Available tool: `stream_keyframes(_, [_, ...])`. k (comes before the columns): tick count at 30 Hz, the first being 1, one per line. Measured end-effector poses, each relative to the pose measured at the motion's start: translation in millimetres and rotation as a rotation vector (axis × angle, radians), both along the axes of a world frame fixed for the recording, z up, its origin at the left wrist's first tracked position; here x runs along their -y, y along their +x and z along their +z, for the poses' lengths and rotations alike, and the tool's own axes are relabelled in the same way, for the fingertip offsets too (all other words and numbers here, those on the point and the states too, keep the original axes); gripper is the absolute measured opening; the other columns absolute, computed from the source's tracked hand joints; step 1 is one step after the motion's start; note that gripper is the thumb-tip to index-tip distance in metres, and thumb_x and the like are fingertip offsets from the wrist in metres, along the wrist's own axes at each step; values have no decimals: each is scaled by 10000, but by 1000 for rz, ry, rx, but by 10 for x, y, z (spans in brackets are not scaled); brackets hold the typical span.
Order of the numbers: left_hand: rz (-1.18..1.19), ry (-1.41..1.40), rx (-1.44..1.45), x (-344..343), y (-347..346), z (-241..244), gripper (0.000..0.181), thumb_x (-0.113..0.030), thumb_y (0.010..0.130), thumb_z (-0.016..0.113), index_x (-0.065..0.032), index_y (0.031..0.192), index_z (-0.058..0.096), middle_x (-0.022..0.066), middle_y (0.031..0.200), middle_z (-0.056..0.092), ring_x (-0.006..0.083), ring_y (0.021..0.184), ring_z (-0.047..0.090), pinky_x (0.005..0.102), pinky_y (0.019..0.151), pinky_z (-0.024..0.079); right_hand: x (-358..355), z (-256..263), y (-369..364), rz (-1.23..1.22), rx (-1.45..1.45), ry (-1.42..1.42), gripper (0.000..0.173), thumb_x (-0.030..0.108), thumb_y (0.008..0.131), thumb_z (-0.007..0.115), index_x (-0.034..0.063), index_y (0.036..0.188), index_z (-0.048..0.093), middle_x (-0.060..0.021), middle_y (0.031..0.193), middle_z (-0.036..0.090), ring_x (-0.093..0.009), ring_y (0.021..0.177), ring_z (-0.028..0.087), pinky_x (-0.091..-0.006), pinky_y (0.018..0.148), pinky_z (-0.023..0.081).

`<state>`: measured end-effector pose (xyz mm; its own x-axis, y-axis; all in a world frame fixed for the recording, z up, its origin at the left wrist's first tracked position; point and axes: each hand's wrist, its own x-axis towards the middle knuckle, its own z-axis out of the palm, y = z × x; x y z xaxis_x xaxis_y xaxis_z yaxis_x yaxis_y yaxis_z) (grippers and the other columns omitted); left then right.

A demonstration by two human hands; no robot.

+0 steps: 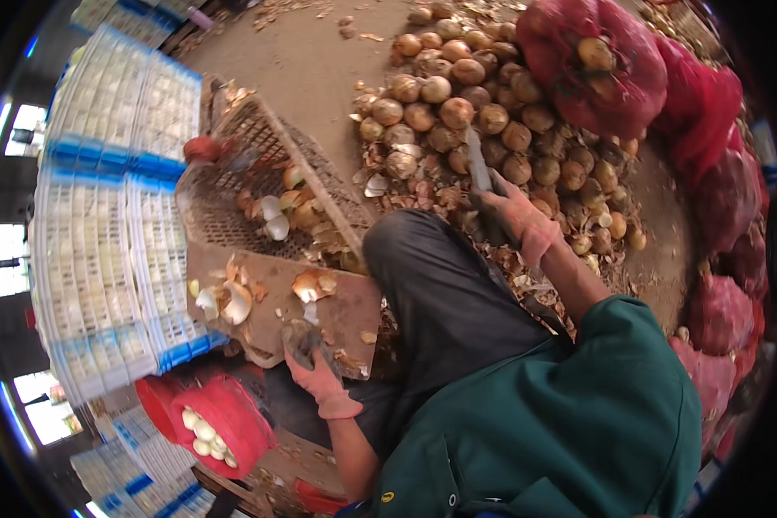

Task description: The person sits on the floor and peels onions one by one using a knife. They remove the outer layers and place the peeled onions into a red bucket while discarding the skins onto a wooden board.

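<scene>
My right hand (519,219), in a pink glove with dark grey fingers, grips a knife (476,158). Its blade points over a heap of unpeeled onions (456,113) on the floor. My left hand (314,369), gloved alike, rests at the near edge of a wooden board (356,311), and whether its curled fingers hold anything is hidden. Scattered on that board are onion skins (236,303) and a piece of brown peel (314,285). Just beyond it, a plastic crate (226,194) contains onion peelings (275,220).
Stacked white and blue crates (90,259) of pale onions rise at the left. Peeled onions (207,437) fill a red mesh bag (249,421) at lower left. A red net sack (596,78) leans on the heap, and more sacks (722,314) line the right. My bent knee (421,259) lies between board and heap.
</scene>
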<state>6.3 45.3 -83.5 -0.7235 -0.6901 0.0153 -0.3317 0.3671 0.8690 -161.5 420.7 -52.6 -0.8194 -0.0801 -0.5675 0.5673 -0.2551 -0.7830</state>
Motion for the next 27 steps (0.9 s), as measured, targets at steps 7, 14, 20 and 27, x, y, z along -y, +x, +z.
stream_keyframes(7, [35, -4, 65, 133, 59, -28, 480, 11, 894, 643, 62, 1344, 484, 187, 1300, 585, 264, 1141, 594, 380, 998, 475, -568, -1051, 728, -27, 321, 162, 304, 127, 899, 622, 31, 1173, 533, -103, 797, 623, -199, 620, 605, -345, 503, 492])
stream_keyframes(14, [0, -134, 115, 43, -34, 89, 447, -34, 922, 635, 58, 1335, 492, 180, 1328, 568, 265, 1160, 580, 379, 1000, 481, -813, -761, 731, -164, 345, 102, 330, 132, 897, 615, 21, 1193, 521, -98, 876, 631, -196, 653, 640, -314, 495, 535])
stream_keyframes(20, [-16, -99, 95, -12, -61, 123, 425, -51, 926, 635, 22, 1330, 522, 158, 1335, 569, 247, 1165, 574, 370, 979, 488, -1140, -649, 718, -438, 328, -38, 297, 112, 906, 524, 27, 1189, 497, -79, 877, 597, -117, 524, 500, -249, 404, 451])
stream_keyframes(27, [51, -134, 166, -232, -162, 281, 441, -115, 936, 643, 3, 1343, 523, 137, 1337, 576, 242, 1165, 572, 365, 989, 483, -1390, -439, 701, -635, 354, -47, 84, 73, 920, 487, 64, 994, 527, -40, 827, 580, -68, 506, 455, -208, 368, 367])
